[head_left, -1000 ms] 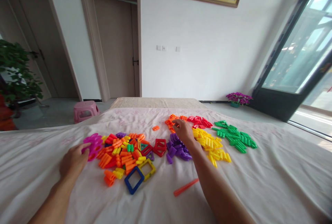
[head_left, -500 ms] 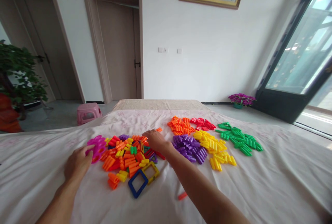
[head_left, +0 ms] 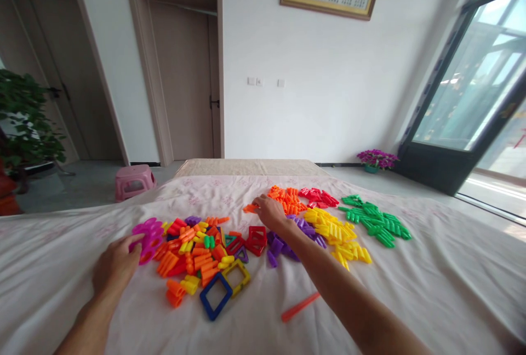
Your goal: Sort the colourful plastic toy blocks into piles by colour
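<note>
My left hand [head_left: 117,262] is closed on the edge of a magenta plastic piece with round holes [head_left: 148,240], at the left of a mixed pile of building blocks [head_left: 197,251]. My right hand [head_left: 269,211] is over the cloth between that pile and the sorted ones, its fingers closed at an orange building block [head_left: 250,209]; the grip is partly hidden. Just beyond it lies a heap of orange blocks [head_left: 285,200]. Purple blocks [head_left: 279,248] lie partly under my right forearm. A blue square frame [head_left: 216,296] and a yellow square frame [head_left: 236,278] lie at the near side of the mixed pile.
Red blocks [head_left: 318,198], yellow blocks [head_left: 332,226] and green blocks [head_left: 378,221] form separate heaps on the right. Red frames [head_left: 257,241] lie beside the mixed pile. A red-orange stick [head_left: 299,307] lies near my right forearm. A pink stool [head_left: 135,181] stands beyond the cloth-covered surface [head_left: 172,327].
My right hand has moved right and away from the mixed pile, uncovering the red frames. Some purple blocks now lie further left. My left hand stays on the magenta piece.
</note>
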`<act>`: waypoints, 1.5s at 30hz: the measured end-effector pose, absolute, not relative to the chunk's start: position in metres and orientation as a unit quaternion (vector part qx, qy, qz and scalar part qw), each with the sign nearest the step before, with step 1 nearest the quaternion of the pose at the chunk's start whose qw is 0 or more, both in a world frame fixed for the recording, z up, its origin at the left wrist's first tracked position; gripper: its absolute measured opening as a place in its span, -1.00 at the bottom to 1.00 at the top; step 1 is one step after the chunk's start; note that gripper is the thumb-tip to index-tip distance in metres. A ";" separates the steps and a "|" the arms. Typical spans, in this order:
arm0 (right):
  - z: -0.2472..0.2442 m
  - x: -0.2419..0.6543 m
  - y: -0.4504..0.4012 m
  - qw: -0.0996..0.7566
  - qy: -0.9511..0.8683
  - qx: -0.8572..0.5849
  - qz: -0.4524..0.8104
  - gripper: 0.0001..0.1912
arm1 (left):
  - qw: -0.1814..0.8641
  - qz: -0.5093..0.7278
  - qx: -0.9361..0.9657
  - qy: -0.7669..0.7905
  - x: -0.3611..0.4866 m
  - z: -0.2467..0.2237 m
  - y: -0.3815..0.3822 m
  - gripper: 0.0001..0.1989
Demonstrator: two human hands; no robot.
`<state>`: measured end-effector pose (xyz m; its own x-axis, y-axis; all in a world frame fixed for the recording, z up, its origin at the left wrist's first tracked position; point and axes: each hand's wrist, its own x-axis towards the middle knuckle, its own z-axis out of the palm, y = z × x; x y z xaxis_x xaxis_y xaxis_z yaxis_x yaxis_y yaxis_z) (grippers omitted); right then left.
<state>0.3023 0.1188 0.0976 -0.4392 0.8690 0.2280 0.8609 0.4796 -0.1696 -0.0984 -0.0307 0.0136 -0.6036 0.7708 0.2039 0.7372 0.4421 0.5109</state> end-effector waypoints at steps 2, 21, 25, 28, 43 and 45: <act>0.106 0.328 0.133 0.148 -0.814 -0.562 0.006 -0.72 | 0.027 0.284 0.448 0.847 -0.098 0.013 -0.031 -0.56; 0.092 0.248 0.098 -0.008 -0.904 -0.420 0.084 -0.72 | 0.014 0.284 0.455 0.844 -0.095 0.016 -0.032 -0.57; 0.091 0.243 0.093 -0.019 -0.907 -0.413 0.076 -0.73 | 0.002 0.290 0.462 0.839 -0.096 0.015 -0.031 -0.57; 0.090 0.245 0.091 -0.012 -0.912 -0.405 0.059 -0.73 | 0.008 0.283 0.457 0.843 -0.095 0.016 -0.032 -0.57; 0.116 0.341 0.161 0.091 -0.793 -0.595 -0.096 -0.65 | 0.018 0.269 0.443 0.855 -0.095 0.014 -0.029 -0.57; 0.115 0.342 0.164 0.097 -0.794 -0.592 -0.098 -0.63 | 0.014 0.266 0.443 0.856 -0.094 0.015 -0.030 -0.57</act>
<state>0.3418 0.1638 0.1153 -0.2797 0.9212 0.2705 0.9593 0.2793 0.0406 -0.0938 -0.0298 0.0155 -0.6071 0.7659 0.2116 0.7508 0.4658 0.4683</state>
